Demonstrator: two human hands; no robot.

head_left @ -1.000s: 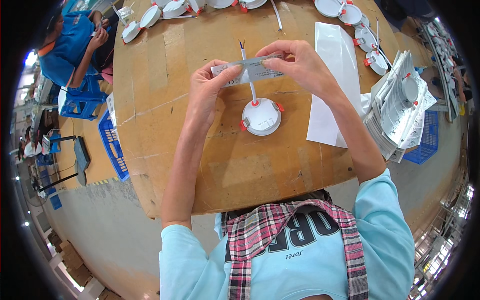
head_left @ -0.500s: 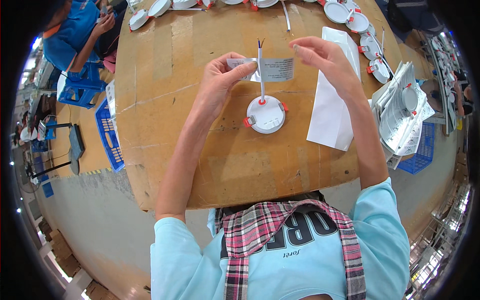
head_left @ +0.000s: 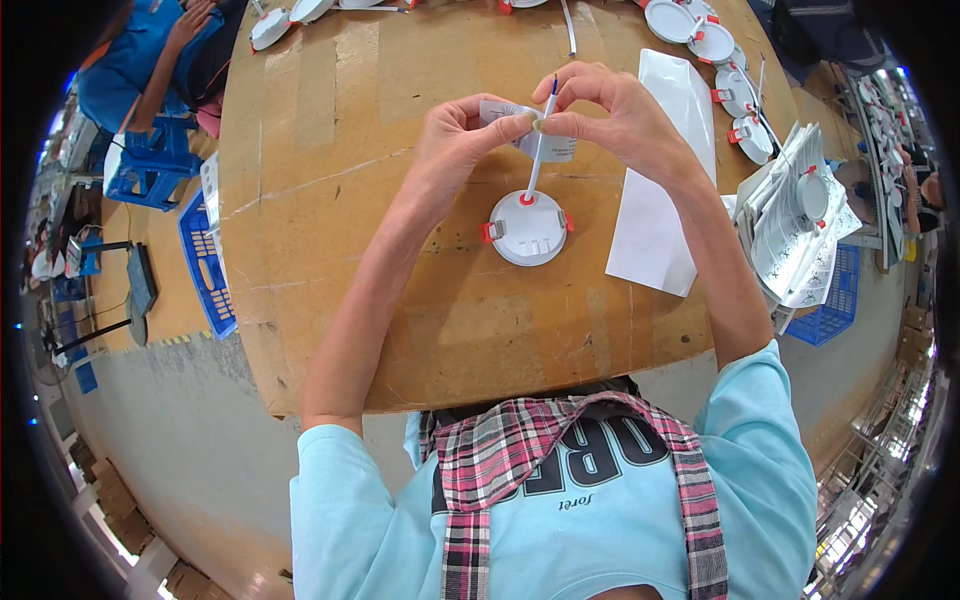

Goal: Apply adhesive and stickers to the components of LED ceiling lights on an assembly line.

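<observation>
A round white lamp disc (head_left: 529,227) with red side clips lies on the brown cardboard-covered table (head_left: 330,190). A thin white cable (head_left: 538,155) rises from its middle. My left hand (head_left: 455,140) and my right hand (head_left: 610,110) meet above the disc, fingertips pinched together on the cable and on a white paper label (head_left: 553,148) wrapped around it. The label curls between the two hands; part of it is hidden by my fingers.
A white paper sheet (head_left: 660,190) lies right of the disc. More white discs (head_left: 715,45) sit at the far right and along the far edge. A stack of printed sheets with a disc (head_left: 800,215) is at the right. Another person in blue (head_left: 150,55) sits far left by blue crates (head_left: 205,255).
My hands have come together over the cable; the label, earlier held flat and stretched between them, is now wrapped around the cable. The disc stays in place.
</observation>
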